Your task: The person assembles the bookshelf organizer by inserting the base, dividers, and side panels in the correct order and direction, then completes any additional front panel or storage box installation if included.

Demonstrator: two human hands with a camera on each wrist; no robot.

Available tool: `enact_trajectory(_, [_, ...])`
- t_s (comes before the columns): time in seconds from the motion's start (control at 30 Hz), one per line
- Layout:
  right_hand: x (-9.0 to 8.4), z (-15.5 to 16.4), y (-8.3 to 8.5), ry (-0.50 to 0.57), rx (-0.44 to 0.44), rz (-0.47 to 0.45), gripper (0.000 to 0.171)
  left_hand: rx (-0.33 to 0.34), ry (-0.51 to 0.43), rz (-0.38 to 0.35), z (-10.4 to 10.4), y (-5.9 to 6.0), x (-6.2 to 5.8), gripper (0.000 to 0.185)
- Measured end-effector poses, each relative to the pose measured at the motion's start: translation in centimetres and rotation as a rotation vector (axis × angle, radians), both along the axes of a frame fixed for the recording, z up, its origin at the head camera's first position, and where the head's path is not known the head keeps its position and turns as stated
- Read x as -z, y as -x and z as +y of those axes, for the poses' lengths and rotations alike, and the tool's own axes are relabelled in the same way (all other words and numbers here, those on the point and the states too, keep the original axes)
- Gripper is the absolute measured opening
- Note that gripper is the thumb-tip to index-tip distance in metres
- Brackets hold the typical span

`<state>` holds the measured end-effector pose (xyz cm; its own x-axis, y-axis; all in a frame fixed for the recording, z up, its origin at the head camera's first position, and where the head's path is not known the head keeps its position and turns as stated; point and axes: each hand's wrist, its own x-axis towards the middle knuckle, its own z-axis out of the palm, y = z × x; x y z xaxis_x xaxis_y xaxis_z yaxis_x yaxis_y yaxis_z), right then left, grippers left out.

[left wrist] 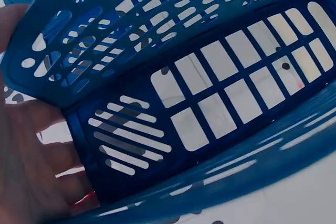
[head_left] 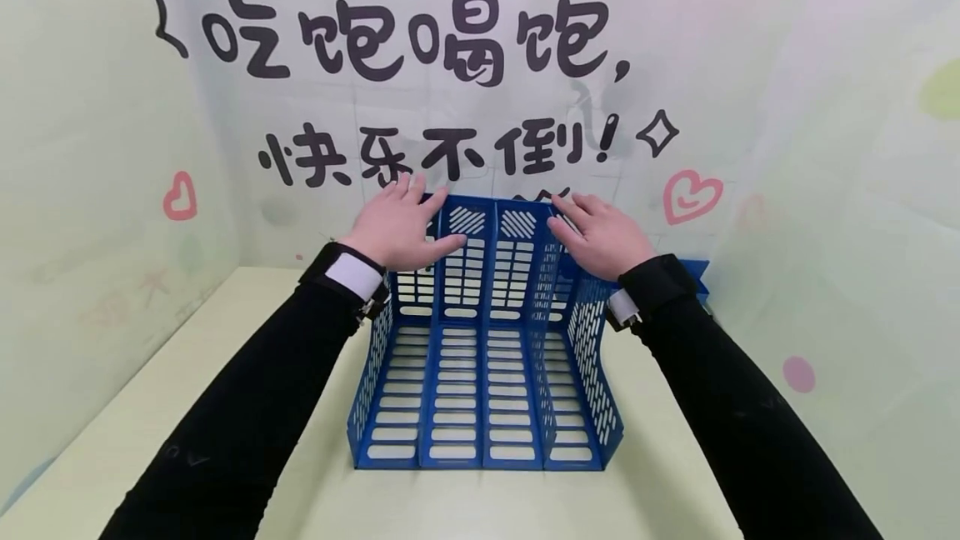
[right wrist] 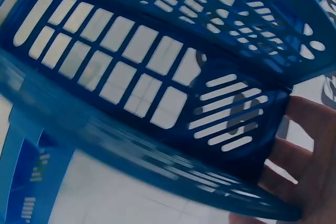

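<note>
A blue plastic file rack (head_left: 457,340) stands upright on the table, with slotted dividers between several compartments. At its back left top corner my left hand (head_left: 405,227) grips the upper edge. The left wrist view shows those fingers (left wrist: 65,163) going over behind the slotted back panel (left wrist: 131,135), with the thumb at a divider's edge. My right hand (head_left: 600,232) holds the back right top corner. Its fingers (right wrist: 291,156) hook over the top of the back panel (right wrist: 231,114) in the right wrist view. The fingertips are hidden behind the panel.
Behind the rack's right side, partly hidden by the right forearm, is another blue plastic piece (head_left: 696,273). A pale table (head_left: 315,482) bears the rack. Close behind stands a printed wall sheet (head_left: 480,107) with black characters and hearts.
</note>
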<state>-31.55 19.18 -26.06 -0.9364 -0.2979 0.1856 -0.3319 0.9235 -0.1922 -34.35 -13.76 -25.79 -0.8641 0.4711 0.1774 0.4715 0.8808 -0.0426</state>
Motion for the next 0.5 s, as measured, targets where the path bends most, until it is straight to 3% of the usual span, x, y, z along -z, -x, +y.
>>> enact_trajectory(0.23, [-0.5, -0.3, 0.2, 0.028, 0.008, 0.005, 0.062, -0.044, -0.013, 0.002, 0.4, 0.3, -0.6, 0.094])
enact_trajectory(0.33, [-0.2, -0.2, 0.3, 0.008, 0.021, 0.011, 0.063, -0.039, -0.053, -0.042, 0.5, 0.6, -0.7, 0.092])
enact_trajectory(0.43, [0.7, 0.3, 0.1, 0.019, 0.008, 0.033, 0.065, 0.0, -0.189, -0.105, -0.3, 0.9, -0.3, 0.087])
enact_trajectory(0.5, [1.4, 1.1, -0.5, 0.104, -0.014, 0.081, 0.067, 0.024, -0.375, -0.133, -1.4, 0.9, 0.4, 0.083])
